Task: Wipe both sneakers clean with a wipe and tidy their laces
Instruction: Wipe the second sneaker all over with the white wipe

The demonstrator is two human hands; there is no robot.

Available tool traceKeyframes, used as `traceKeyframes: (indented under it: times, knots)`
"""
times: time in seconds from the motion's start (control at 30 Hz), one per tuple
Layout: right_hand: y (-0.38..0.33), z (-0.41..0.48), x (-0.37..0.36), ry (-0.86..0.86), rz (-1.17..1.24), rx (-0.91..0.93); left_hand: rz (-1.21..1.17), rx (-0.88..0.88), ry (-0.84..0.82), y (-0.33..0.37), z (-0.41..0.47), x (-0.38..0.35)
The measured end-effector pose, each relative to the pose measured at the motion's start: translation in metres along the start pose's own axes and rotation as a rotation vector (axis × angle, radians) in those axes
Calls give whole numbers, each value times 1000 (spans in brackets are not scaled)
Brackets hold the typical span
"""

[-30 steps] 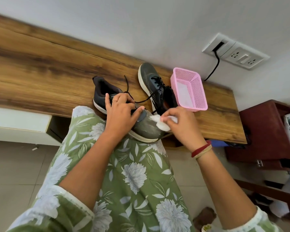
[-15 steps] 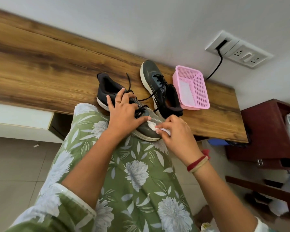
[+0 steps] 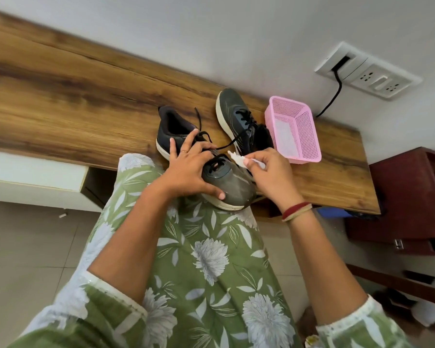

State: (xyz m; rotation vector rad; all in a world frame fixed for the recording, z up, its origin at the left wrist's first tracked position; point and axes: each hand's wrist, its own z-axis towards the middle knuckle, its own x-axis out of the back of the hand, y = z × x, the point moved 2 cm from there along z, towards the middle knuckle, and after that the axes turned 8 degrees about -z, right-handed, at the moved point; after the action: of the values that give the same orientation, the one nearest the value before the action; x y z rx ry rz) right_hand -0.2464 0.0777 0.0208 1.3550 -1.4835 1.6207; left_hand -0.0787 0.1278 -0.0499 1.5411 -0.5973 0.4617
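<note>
A dark grey sneaker [image 3: 230, 183] with a white sole lies at the wooden table's front edge, its toe toward me and over my knee. My left hand [image 3: 190, 169] grips it across the laces, thumb on the toe's side. My right hand [image 3: 269, 175] pinches a small white wipe [image 3: 237, 159] just off the sneaker's right side, near the laces. The second sneaker [image 3: 236, 116] lies on the table behind, heel toward me, with its black laces trailing loose toward the near shoe.
A pink mesh basket [image 3: 305, 131] holding a white sheet stands right of the sneakers on the wooden table [image 3: 73, 96]. A wall socket [image 3: 369, 71] with a black cable is behind it. A dark red cabinet [image 3: 409, 197] stands at the right.
My right hand moved the wipe from the sneaker's toe up along its right side to beside the laces. My left thumb slid down onto the toe's side.
</note>
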Motion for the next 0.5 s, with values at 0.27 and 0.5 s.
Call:
traceKeyframes:
  times: [0.27, 0.5]
  knots:
    - [24, -16, 1, -45, 210, -105, 26, -8, -14, 0, -1, -3]
    - [18, -11, 8, -1, 497, -190, 32, 0, 8, 0, 0, -4]
